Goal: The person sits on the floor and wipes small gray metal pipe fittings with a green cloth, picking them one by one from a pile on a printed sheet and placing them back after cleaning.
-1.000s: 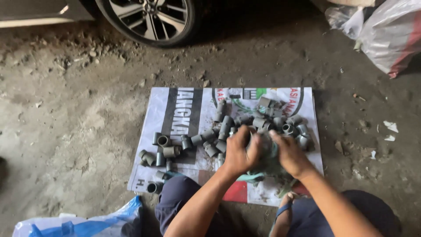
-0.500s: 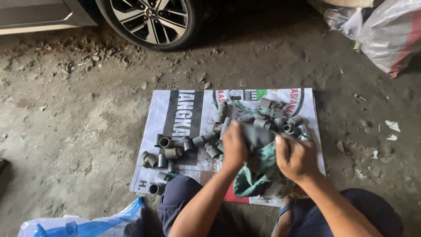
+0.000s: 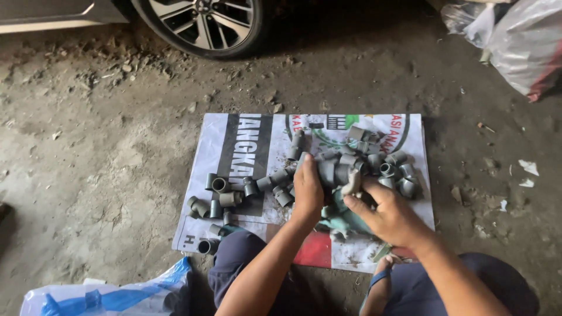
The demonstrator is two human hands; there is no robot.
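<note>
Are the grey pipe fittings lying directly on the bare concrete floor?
No, the grey pipe fittings lie on a printed sheet spread over the concrete floor.

Both forearms reach forward; left hand (image 3: 308, 190) palm-down, fingers curled; right hand (image 3: 386, 215) pinch grip, fingers bent.

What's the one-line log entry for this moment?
left hand: on grey pipe fittings pile | right hand: pinching one light fitting over green cloth | surface: printed banner sheet on dirt floor
</note>
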